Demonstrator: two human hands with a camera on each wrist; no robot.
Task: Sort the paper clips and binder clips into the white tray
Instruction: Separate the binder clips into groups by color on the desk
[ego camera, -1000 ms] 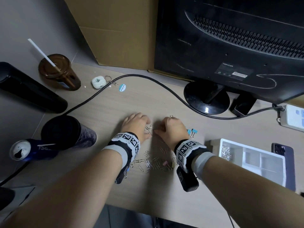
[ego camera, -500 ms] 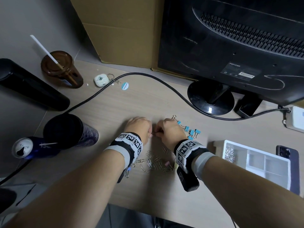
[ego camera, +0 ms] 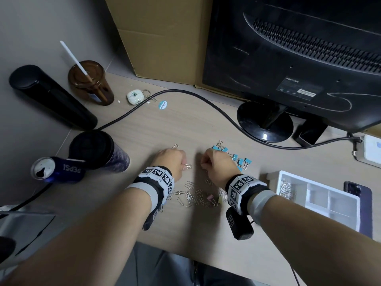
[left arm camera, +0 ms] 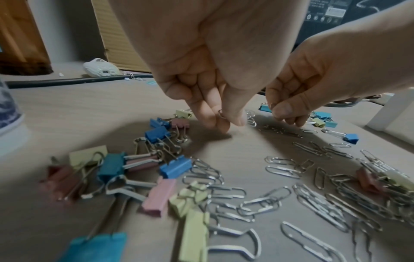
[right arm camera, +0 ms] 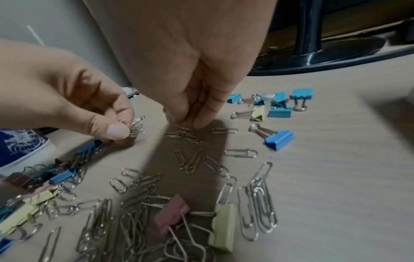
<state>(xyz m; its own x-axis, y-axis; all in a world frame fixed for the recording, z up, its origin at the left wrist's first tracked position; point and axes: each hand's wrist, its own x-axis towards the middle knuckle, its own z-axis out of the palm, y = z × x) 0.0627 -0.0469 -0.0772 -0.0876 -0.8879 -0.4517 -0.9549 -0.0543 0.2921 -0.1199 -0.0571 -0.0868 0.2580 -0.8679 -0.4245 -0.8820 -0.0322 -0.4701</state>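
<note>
My left hand (left arm camera: 226, 122) pinches a few silver paper clips (right arm camera: 136, 127) between thumb and fingers, just above the desk. My right hand (right arm camera: 190, 124) points down beside it, fingertips closed on a small cluster of paper clips (right arm camera: 186, 133) lying on the wood. More loose paper clips (ego camera: 195, 195) lie scattered between my wrists. Light blue binder clips (ego camera: 237, 156) sit just right of the right hand. Mixed coloured binder clips (left arm camera: 156, 134) lie under the left wrist. The white tray (ego camera: 321, 182) stands at the right, with paper clips (ego camera: 285, 187) in its left compartment.
A black cable (ego camera: 185, 93) crosses the desk behind my hands. A monitor stand (ego camera: 265, 122) is at the back right. A dark tumbler (ego camera: 97, 149) and a can (ego camera: 55, 169) stand at the left. A phone (ego camera: 357, 203) lies beside the tray.
The hands, pressed together half a second ago, have drawn apart. The left hand has come away holding paper clips, and the blue binder clips are uncovered.
</note>
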